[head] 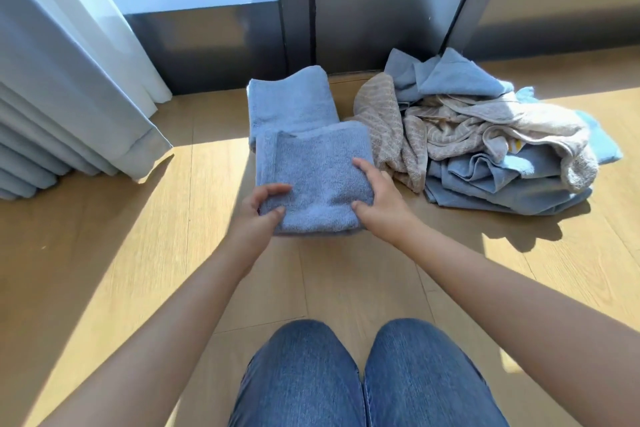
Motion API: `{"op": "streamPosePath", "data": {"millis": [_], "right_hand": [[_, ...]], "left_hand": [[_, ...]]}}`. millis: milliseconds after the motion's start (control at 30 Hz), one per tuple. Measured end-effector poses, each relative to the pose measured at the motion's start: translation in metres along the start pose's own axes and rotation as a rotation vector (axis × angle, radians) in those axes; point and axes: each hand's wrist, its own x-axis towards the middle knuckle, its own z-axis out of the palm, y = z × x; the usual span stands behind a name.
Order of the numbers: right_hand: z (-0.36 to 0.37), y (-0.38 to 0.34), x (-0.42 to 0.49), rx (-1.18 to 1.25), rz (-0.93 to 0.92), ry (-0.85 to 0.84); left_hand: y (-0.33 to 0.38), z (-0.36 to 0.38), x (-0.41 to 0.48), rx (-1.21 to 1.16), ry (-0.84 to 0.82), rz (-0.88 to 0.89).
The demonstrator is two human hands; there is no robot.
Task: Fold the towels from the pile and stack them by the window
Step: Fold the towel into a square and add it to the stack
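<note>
Person kneels on wood floor [104, 253], both hands on a folded blue towel [311, 170] held just in front of knees [363, 374]: L hand [259, 215] pinches its near-left corner, thumb on top w/ fingers curled over the edge; R hand [377, 194] clamps near-right edge, thumb on top, fingers spread on top too. Towel's far edge overlaps a 2nd folded blue towel, the stack [291, 97], at 12 o'clock by the window [346, 10]. Unfolded pile [485, 139] (blue + beige) at 2 o'clock, touching held towel's right side; curtain [69, 80] at 10 o'clock.
</note>
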Motion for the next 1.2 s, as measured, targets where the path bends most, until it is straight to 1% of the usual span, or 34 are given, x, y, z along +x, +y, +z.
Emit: {"op": "streamPosePath", "data": {"millis": [100,233,433,567,633,733,800,833,867,933,967,1000,1067,1133,1200], "right_hand": [[-0.012,-0.033,0.036,-0.035,-0.089,0.030],[-0.021,-0.064,0.092,-0.072,-0.144,0.074],[-0.020,-0.074,0.159,-0.108,-0.121,0.095],[-0.015,-0.065,0.181,-0.130,-0.103,0.088],[-0.011,-0.056,0.187,-0.151,-0.082,0.069],[-0.006,-0.040,0.189,-0.192,-0.012,-0.001],[-0.004,-0.032,0.189,-0.226,0.023,-0.049],[-0.003,-0.031,0.188,-0.256,0.033,-0.064],[-0.003,-0.031,0.188,-0.301,0.047,-0.067],[-0.002,-0.033,0.188,-0.498,0.073,-0.034],[-0.001,-0.037,0.187,-0.626,0.060,0.015],[-0.001,-0.042,0.188,-0.731,0.014,0.083],[-0.002,-0.055,0.195,-0.813,-0.129,0.205],[-0.003,-0.066,0.209,-0.801,-0.218,0.227],[-0.001,-0.069,0.226,-0.780,-0.229,0.182]], "left_hand": [[0.026,-0.016,0.033,-0.028,0.046,0.081],[0.052,-0.032,0.083,-0.027,0.100,0.115],[0.063,-0.038,0.141,-0.020,0.123,0.080],[0.049,-0.036,0.168,-0.027,0.126,0.046],[0.036,-0.031,0.175,0.015,0.115,0.006],[0.015,-0.023,0.177,0.137,0.116,-0.034],[0.006,-0.019,0.173,0.248,0.124,0.003],[0.003,-0.017,0.170,0.351,0.134,0.029],[0.003,-0.016,0.168,0.509,0.151,0.045],[0.004,-0.017,0.162,0.888,0.195,0.088],[0.008,-0.019,0.161,1.020,0.209,0.141],[0.014,-0.022,0.164,1.101,0.221,0.212],[0.030,-0.028,0.176,1.181,0.249,0.351],[0.045,-0.029,0.192,1.226,0.220,0.433],[0.049,-0.024,0.210,1.268,0.158,0.434]]}}
